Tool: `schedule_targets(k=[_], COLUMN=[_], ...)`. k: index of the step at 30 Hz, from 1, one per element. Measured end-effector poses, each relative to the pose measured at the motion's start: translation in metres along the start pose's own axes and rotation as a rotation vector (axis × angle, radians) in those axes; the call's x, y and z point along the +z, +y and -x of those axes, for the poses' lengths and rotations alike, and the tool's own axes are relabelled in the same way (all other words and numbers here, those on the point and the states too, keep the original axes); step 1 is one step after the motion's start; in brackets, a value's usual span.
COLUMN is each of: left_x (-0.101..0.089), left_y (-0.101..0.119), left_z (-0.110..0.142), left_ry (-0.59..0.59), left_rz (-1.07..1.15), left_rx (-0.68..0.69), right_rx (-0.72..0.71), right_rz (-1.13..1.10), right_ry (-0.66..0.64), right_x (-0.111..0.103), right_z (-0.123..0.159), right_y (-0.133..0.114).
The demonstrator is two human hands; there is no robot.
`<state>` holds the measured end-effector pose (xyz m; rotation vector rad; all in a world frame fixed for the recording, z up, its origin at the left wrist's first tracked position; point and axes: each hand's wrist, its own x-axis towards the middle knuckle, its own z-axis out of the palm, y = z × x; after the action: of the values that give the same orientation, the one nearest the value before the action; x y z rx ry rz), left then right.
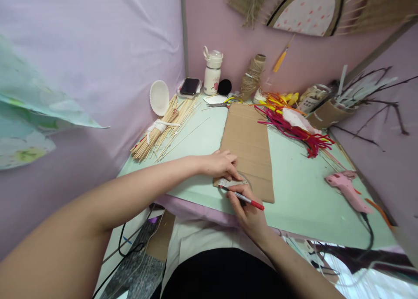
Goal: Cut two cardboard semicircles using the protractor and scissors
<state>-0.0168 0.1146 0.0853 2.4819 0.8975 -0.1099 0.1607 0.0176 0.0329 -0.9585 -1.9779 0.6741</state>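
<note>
A strip of brown cardboard (247, 146) lies lengthwise on the table in front of me. Near its front end is a small pale flat piece with a rounded edge (241, 182), possibly a protractor; fingers partly cover it. My left hand (223, 164) rests over the cardboard's left edge, its fingers stretched out and pressing down on that piece. A pen with a red end (250, 199) is pinched in my right hand (250, 214), with its other end beside the pale piece at the cardboard's front left corner. The pen's exact tip is too small to make out.
Bundled wooden sticks (160, 133) lie at the left. Behind are a phone (190, 86), a white bottle (213, 74), a twine spool (253, 76) and yellow-handled scissors (231, 100). Coloured pipe cleaners (294, 124) and a corded pink glue gun (348, 191) are at the right.
</note>
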Motion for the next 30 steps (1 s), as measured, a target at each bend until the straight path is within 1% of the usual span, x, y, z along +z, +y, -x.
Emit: schedule_targets(k=[12,18,22,30], left_x=[0.006,0.007,0.004,0.0], left_y=[-0.007,-0.008,-0.006,-0.004], left_z=[-0.002,-0.003,-0.003,-0.001], left_ry=[0.036,0.052,0.017,0.015], left_rz=[0.009,0.0,-0.011,-0.044], left_rx=[0.032,0.029,0.004,0.041], right_rx=[-0.004,0.075,0.148,0.234], right_rz=[0.018,-0.006,-0.009,0.026], right_ry=[-0.017,0.004,0.017,0.046], right_x=[0.0,-0.005,-0.011,-0.027], right_z=[-0.002,-0.002,0.002,0.007], right_y=[-0.002,-0.004,-0.003,-0.003])
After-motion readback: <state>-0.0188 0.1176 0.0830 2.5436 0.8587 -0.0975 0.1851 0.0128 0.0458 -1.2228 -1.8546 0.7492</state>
